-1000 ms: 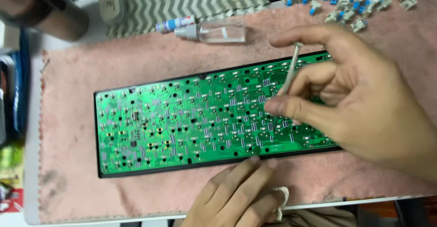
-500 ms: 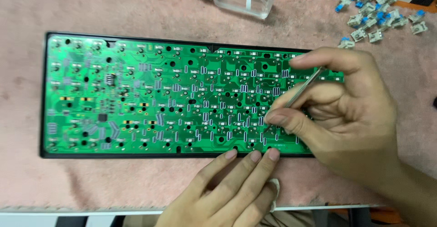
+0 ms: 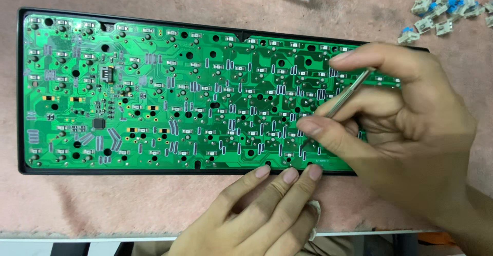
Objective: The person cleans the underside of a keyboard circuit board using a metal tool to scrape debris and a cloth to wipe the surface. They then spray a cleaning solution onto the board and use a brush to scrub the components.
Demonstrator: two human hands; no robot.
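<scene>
Right hand (image 3: 411, 133) pinches thin metal tweezers (image 3: 349, 93) over green circuit board (image 3: 154, 92); left hand (image 3: 257, 215), holding nothing, steadies edge. Slip could scratch traces.

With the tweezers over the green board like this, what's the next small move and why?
Probably lower the tweezers tip onto the circuit board near the thumb: the right hand holds them angled at it, and the left hand fingertips steady the board's lower edge.

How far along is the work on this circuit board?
Done: loose blue-topped switches lie piled off the green board, which lies solder side up. In hand: the right hand holds a thin metal tool over it; left hand steadies the edge. What is left cannot be told.
</scene>
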